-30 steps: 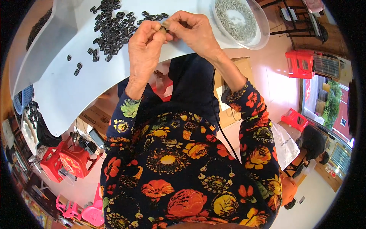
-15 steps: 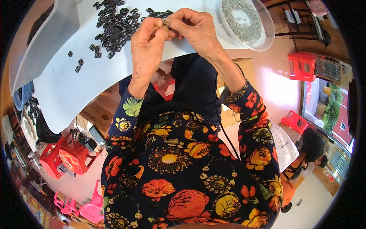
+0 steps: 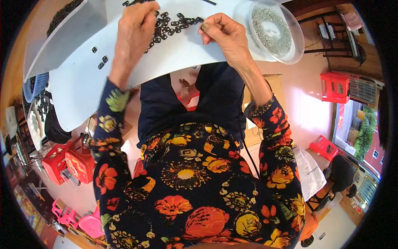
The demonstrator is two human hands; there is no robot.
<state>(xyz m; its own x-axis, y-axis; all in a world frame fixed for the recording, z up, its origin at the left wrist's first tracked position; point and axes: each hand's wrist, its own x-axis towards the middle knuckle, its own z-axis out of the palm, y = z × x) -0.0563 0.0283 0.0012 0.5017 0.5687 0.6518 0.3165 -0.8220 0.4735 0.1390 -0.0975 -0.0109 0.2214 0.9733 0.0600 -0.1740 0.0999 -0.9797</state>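
Note:
Small black parts with holes (image 3: 165,30), apparently plastic, lie in a loose pile at the far side of the white table (image 3: 78,87). My left hand (image 3: 134,35) reaches over the left part of that pile, its fingers curled closed near the parts. What it holds, if anything, is hidden by the fingers. To the right of the pile, my right hand (image 3: 228,37) is held with thumb and fingertips pinched together. Whatever sits in that pinch is too small to name. A round clear tub (image 3: 299,41) of small silvery metal pieces (image 3: 271,33) stands beyond my right hand.
Three stray black parts (image 3: 100,65) lie left of the pile. A raised pale panel (image 3: 54,45) borders the table's left side, with a blue basket (image 3: 36,86) beside it. Red stools (image 3: 78,164) stand at the lower left. Other people (image 3: 342,172) sit at the right.
My hands were together, fingertips meeting around something small. Now they are apart: the left has gone left and farther over the pile, the right slightly right. The whole view has shifted a little.

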